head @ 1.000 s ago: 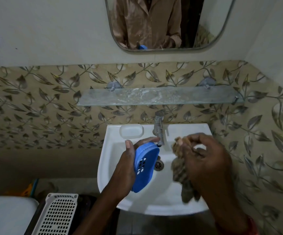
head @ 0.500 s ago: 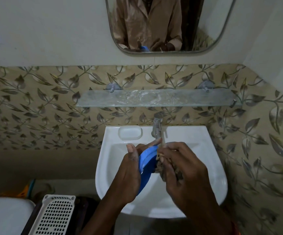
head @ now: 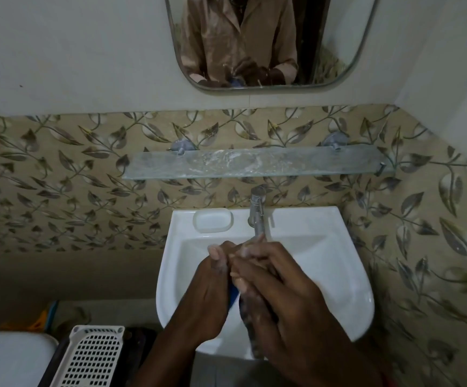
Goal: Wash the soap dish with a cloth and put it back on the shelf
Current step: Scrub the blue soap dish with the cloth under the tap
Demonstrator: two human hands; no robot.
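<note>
Over the white sink (head: 338, 275) my left hand (head: 207, 291) grips the blue soap dish (head: 233, 297) on edge; only a thin blue sliver shows between my hands. My right hand (head: 280, 300) presses a dark wet cloth (head: 250, 317) flat against the dish's face, and the cloth's end hangs below my palm. Both hands are pressed together just under the tap (head: 257, 216). The glass shelf (head: 254, 163) on the wall above the sink carries nothing but soap smears.
A white bar of soap (head: 212, 220) lies in the sink's back-left recess. A mirror (head: 271, 43) hangs above the shelf. Down at the left stand a white perforated basket (head: 92, 358) and a white toilet lid (head: 11, 358). A patterned tiled wall closes the right side.
My right hand brought the cloth from the right of the dish onto its face. Both hands closed together, and the dish is now almost hidden between them.
</note>
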